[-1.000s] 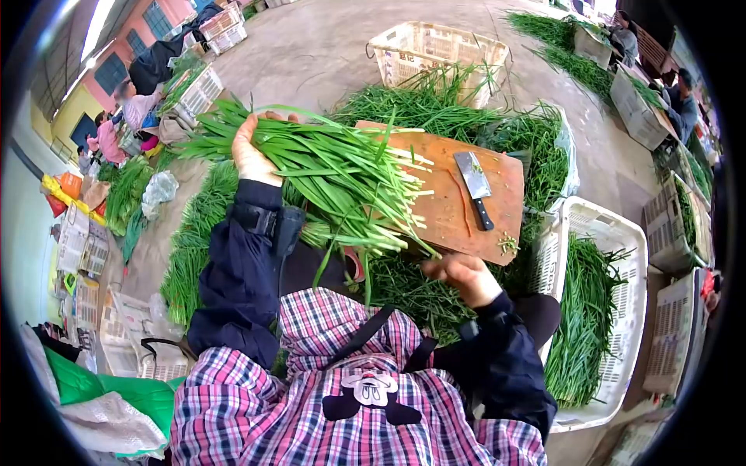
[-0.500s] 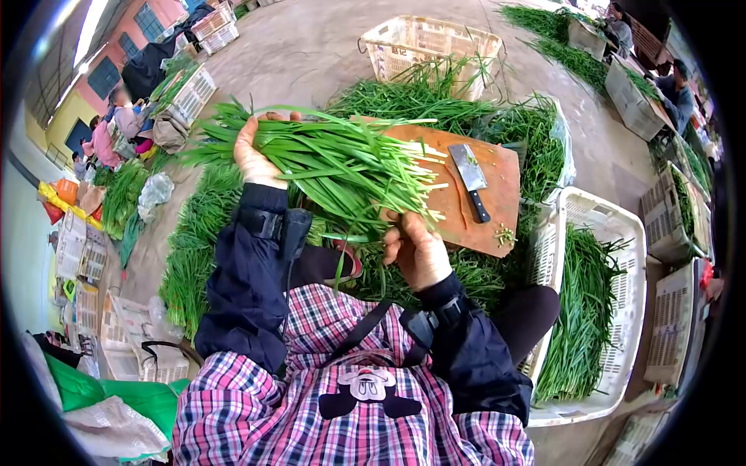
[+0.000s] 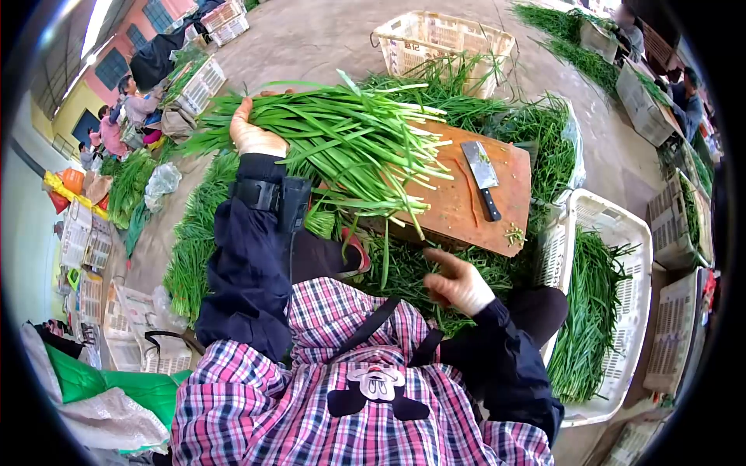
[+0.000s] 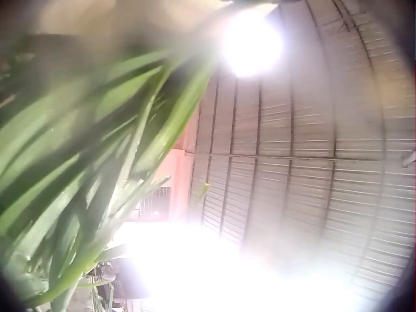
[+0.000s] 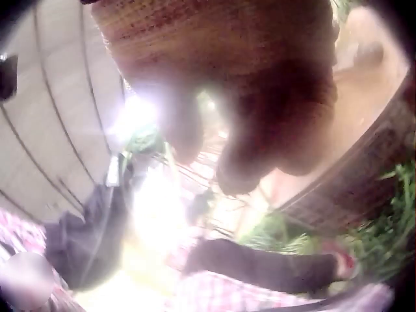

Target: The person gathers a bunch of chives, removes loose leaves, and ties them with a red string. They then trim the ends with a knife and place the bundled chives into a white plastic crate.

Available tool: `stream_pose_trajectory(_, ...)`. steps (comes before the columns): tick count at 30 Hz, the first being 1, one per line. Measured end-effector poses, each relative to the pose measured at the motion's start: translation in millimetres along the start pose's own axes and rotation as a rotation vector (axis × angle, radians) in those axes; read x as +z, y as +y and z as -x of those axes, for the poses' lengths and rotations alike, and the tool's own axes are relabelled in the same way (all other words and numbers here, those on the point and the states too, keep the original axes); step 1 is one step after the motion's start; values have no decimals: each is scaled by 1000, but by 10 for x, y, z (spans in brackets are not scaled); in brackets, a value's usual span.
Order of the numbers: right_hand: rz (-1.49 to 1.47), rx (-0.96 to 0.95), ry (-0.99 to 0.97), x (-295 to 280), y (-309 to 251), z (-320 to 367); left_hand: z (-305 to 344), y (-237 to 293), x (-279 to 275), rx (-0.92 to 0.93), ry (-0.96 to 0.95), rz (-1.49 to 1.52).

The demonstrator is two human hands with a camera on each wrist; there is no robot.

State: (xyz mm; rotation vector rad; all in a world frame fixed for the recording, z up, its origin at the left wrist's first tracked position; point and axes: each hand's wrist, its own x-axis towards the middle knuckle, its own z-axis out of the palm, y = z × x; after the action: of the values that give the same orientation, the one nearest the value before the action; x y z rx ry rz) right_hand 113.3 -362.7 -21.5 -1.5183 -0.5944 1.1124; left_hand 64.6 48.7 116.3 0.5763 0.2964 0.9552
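My left hand [image 3: 258, 140] holds a thick bunch of garlic chives [image 3: 326, 140] up in front of me, its thumb over the leaves; the remaining fingers are mostly hidden. The pale cut ends fan out to the right over a wooden board [image 3: 497, 221]. Blurred green leaves [image 4: 123, 143] fill one side of the left wrist view. Just below the stem ends, my right hand [image 3: 462, 286] hovers apart from the bunch, its fingers loosely bent and nothing seen between them. In the right wrist view its fingers [image 5: 244, 159] hang dark against the light. A cleaver [image 3: 482, 175] lies on the board.
Loose chives [image 3: 544, 155] heap around the board. At my right stands a white crate [image 3: 643, 311] holding more chives, and another crate [image 3: 443, 46] stands beyond the board. Bundled chives [image 3: 194, 248] lie at left. Other people [image 3: 138, 105] sit farther off among crates.
My right hand first came left to the stem ends, then drew away to the right and down. The left hand keeps hold of the bunch, whose stems now spread more loosely.
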Motion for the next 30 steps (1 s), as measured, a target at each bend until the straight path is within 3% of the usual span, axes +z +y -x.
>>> stream_pose_trajectory(2,-387,-56,51,243,-278,-117,128,1,121,-48,2,63)
stream_pose_trajectory(6,-954,-293,-93,647,-98,-704,211,-47,162,-67,29,102)
stream_pose_trajectory(8,-1073,-227,-152,692,-154,-808,196,-77,106,-43,13,20)
stream_pose_trajectory(12,-978,-312,-109,639,-301,-526,228,-103,117,-70,-25,101)
stream_pose_trajectory(13,-890,-419,-180,580,-217,-461,180,-105,60,-73,-33,100)
stream_pose_trajectory(16,-608,-257,-360,185,-54,-97,120,-13,-38,-121,-119,116)
stream_pose_trajectory(18,-244,-82,-430,-141,132,16,1,47,-188,-151,-210,113)
stream_pose_trajectory(20,607,227,-235,-230,26,157,85,99,-77,-179,-99,92)
stream_pose_trajectory(21,1154,180,-196,-281,51,181,107,122,-49,-183,-74,76)
stream_pose_trajectory(22,1205,181,-106,-348,33,234,112,132,-26,-189,-51,59)
stream_pose_trajectory(24,907,-63,185,-383,-31,250,18,124,-130,-157,-137,80)
stream_pose_trajectory(26,541,-86,325,-263,-352,159,66,112,-117,-144,-116,73)
stream_pose_trajectory(27,221,-282,363,-232,-170,-58,81,120,-114,-159,-126,68)
stream_pose_trajectory(30,-266,-220,183,-31,-622,-223,66,64,-126,-68,-58,48)
